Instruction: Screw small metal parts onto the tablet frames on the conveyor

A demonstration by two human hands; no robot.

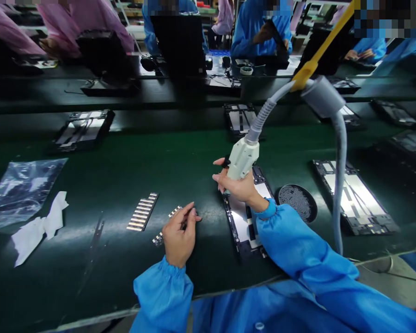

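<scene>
Right hand [243,188] clasps hose-fed tool [242,159] over tablet-like chassis [238,217], 4 o'clock; left hand [179,233] over component strip [157,238], 7 o'clock, grip unclear; likely tool-positioning; next move wants steady aim.

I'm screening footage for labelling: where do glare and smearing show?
Head view: glare whitens the open device behind the grey hose and streaks the plastic bag; sheen marks the table beside the left hand; the far right edge looks smeared.
</scene>
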